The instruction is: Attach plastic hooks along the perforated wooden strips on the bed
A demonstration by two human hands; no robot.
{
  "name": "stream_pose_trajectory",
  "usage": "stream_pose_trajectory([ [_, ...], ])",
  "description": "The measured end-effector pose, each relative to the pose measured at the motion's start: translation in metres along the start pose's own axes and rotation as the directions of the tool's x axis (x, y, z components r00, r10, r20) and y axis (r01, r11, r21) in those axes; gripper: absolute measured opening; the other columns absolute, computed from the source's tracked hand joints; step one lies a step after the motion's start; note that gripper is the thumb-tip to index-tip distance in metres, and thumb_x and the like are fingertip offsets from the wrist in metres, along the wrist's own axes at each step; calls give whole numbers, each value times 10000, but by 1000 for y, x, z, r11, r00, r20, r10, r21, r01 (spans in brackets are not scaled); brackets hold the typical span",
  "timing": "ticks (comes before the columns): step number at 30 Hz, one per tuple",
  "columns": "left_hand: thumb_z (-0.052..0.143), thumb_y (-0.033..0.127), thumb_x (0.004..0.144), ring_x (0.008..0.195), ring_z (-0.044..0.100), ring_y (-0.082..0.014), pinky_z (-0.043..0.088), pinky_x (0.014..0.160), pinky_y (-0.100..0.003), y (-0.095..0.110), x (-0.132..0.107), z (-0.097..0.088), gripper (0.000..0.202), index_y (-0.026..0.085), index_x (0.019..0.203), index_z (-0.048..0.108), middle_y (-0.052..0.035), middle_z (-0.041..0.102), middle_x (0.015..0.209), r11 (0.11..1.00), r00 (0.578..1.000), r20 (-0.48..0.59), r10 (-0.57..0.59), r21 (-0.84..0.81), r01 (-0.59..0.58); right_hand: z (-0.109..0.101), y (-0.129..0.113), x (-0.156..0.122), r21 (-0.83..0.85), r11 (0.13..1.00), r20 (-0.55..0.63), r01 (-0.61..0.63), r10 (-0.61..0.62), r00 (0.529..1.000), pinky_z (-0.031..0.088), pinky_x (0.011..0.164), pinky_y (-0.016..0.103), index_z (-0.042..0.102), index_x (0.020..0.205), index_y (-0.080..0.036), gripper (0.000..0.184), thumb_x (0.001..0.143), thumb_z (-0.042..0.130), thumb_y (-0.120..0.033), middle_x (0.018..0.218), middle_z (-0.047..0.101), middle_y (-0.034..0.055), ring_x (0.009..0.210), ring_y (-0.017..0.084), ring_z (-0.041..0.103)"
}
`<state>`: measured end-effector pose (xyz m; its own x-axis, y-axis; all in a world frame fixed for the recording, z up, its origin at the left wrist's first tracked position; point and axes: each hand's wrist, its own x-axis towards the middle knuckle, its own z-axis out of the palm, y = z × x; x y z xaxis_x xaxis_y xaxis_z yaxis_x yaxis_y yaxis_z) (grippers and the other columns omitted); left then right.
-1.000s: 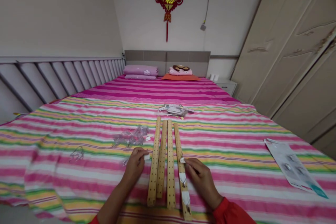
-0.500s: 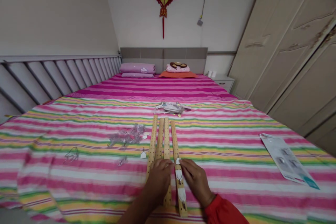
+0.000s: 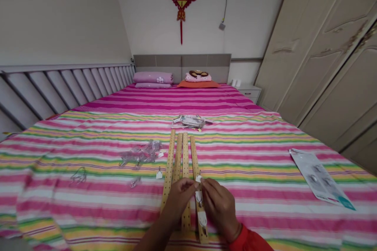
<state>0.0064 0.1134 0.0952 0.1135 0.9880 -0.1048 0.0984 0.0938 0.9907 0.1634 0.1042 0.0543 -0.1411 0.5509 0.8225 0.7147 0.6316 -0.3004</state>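
Several pale wooden strips with rows of small holes lie lengthwise on the bed. The rightmost wooden strip [image 3: 194,157] carries white adhesive hooks in a row; the lowest white hook [image 3: 202,218] is nearest me. At the topmost white hook [image 3: 198,179], my right hand [image 3: 220,200] pinches the right side with thumb and fingertips. My left hand [image 3: 180,195] lies over the middle strips, its thumb and forefinger pressed together at the left side of that same hook; what is between them is hidden. A loose white hook [image 3: 159,174] rests left of the strips.
Crumpled clear plastic packets [image 3: 143,152] and a thin wire-like bundle [image 3: 79,175] lie to the left. A plastic-wrapped pack [image 3: 190,121] lies beyond the strips. At the right is a flat hook package [image 3: 321,180]. White railing [image 3: 64,90] borders the bed's left side; a wardrobe [image 3: 318,70] stands right.
My left thumb and fingertips have moved slightly right, against the topmost hook. The right hand keeps its pinch there, fingers curled a little more. The whole view has shifted slightly.
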Motion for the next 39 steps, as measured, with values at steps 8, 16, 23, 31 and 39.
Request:
stream_pose_trajectory([
  [8, 646, 474, 664, 615, 545, -135, 429, 624, -258, 3, -1, 5, 323, 156, 631, 595, 16, 590, 587, 998, 999, -53, -12, -57, 9, -8, -13, 2, -119, 980, 45, 160, -155, 987, 541, 629, 316, 627, 1152, -193, 308, 878, 499, -136, 935, 737, 124, 802, 223, 693],
  [16, 567, 206, 695, 617, 496, -129, 353, 573, -225, 28, 8, -22, 67, 191, 632, 586, 18, 550, 615, 760, 921, 243, 303, 521, -387, -29, -9, 47, 217, 959, 241, -185, 131, 962, 513, 681, 319, 695, 920, -238, 181, 870, 527, -194, 832, 674, 64, 804, 204, 629],
  [23, 568, 150, 634, 644, 517, -132, 360, 595, -221, 56, 20, -27, 59, 198, 637, 602, 17, 578, 663, 623, 866, 403, 297, 605, -495, -27, 9, 66, 398, 812, 551, -426, 160, 819, 438, 594, 252, 716, 752, -217, 144, 818, 588, -212, 704, 652, 21, 667, 157, 589],
  [31, 610, 289, 693, 775, 630, -179, 475, 679, -266, 33, 43, -19, 208, 165, 846, 676, -37, 693, 808, 909, 963, 238, 128, 360, -210, -9, 22, 60, 508, 459, 588, -728, 432, 683, 375, 513, 233, 645, 611, -173, 171, 679, 698, -320, 547, 595, -22, 515, 117, 503],
  [39, 489, 222, 805, 950, 633, -207, 475, 885, -351, -7, 36, -14, 269, 184, 969, 698, -74, 706, 987, 897, 969, 84, 234, 366, -248, 12, 14, 26, 493, -9, 618, -870, 708, 342, 183, 356, 208, 626, 534, -162, 183, 607, 699, -314, 371, 496, -43, 339, 64, 315],
])
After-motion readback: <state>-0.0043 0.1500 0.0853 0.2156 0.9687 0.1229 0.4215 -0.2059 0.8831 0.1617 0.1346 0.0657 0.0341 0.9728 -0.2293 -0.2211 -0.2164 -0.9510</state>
